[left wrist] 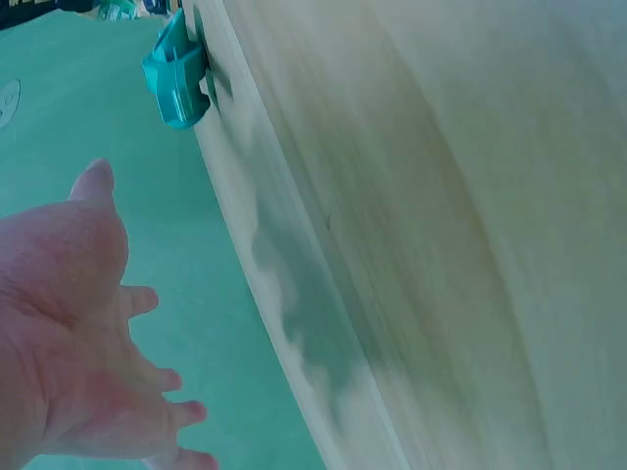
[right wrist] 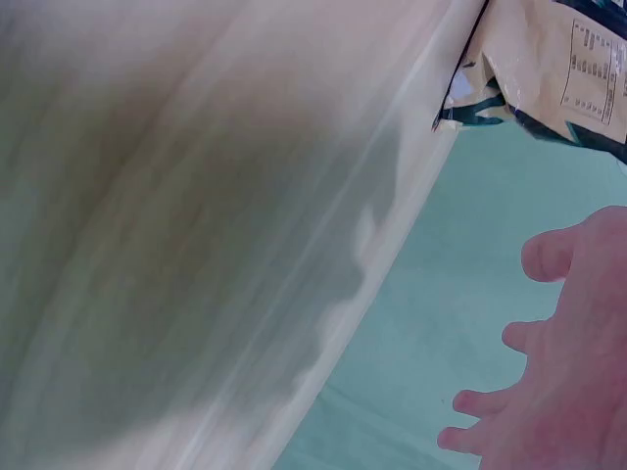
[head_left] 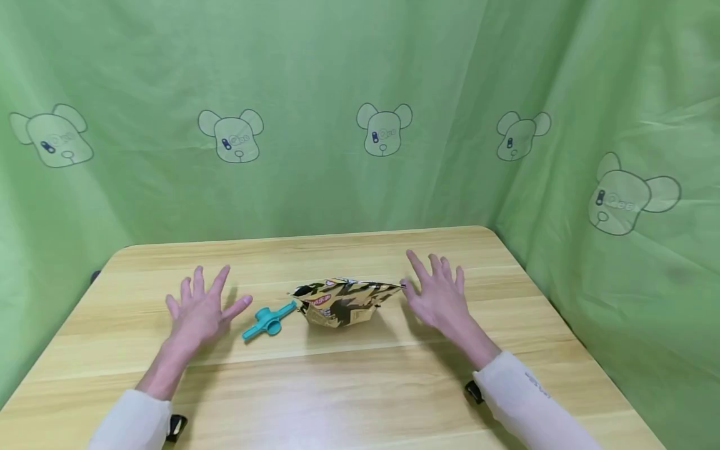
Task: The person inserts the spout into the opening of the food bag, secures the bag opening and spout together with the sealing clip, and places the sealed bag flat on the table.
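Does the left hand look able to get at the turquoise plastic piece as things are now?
Probably yes: the left hand is open and empty beside the turquoise plastic piece, with nothing visible between them.

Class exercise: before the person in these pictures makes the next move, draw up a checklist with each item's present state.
1. Left hand free: ok; fingers spread, holding nothing.
2. Right hand free: ok; it holds nothing, and the right wrist view shows a gap between it and the bag.
3. Bag between the hands: ok; nearer the right one.
4. Clip in hand: not ok; it lies on the table, with neither hand on it.
5. Clip clear of the bag: cannot tell; one end lies at the bag's left corner, contact unclear.
6. Bag sealed: cannot tell; these views don't settle it.
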The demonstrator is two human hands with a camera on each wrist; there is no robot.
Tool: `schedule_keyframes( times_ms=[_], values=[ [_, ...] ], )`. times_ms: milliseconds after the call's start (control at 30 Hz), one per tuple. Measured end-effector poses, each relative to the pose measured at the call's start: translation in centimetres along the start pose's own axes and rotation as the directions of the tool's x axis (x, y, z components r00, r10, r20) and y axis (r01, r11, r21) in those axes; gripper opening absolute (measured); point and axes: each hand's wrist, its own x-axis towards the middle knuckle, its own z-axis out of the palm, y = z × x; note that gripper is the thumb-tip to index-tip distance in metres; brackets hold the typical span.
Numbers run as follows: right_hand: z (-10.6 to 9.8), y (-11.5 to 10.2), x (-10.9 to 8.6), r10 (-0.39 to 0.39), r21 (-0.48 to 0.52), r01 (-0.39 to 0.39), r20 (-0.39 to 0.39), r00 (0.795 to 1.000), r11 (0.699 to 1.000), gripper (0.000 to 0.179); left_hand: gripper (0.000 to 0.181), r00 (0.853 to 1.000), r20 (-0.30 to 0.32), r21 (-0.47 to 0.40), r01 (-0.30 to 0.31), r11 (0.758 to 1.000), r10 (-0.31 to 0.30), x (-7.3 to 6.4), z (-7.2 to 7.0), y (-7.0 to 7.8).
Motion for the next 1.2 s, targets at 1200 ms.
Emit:
schedule_keyframes(
  times_ms=[1200],
  values=[
    [1.0, -1.1, -0.8, -0.038, 0.124, 0.034, 0.028, 0.999, 0.992, 0.069, 0.051, 0.987, 0.065, -0.083, -0.140, 0.987, 0.145, -1.5, 3.2, 3.8]
  ],
)
